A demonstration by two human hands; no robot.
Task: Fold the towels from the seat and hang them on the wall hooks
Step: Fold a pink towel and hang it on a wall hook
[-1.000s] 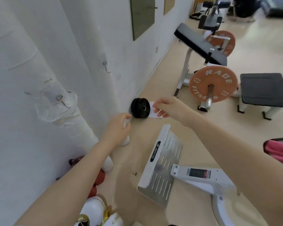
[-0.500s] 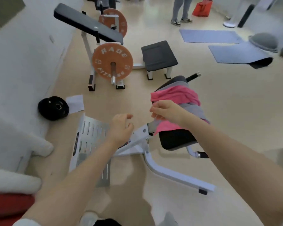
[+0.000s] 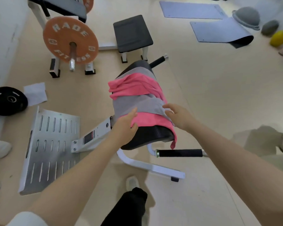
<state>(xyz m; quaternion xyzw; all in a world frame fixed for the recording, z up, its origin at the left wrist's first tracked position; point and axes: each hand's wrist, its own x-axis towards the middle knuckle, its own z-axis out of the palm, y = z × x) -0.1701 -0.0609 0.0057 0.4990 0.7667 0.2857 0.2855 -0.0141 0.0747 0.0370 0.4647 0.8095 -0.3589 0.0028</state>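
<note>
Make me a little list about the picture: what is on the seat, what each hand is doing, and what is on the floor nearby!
on the seat: pink towel and grey towel, crumpled and overlapping
left hand: fingers straight, resting on the towels at the near left edge
right hand: fingers at a fold of the grey towel; grip unclear
floor nearby: orange weight plate, black weight plate, metal footplate
wall hooks: not in view
</note>
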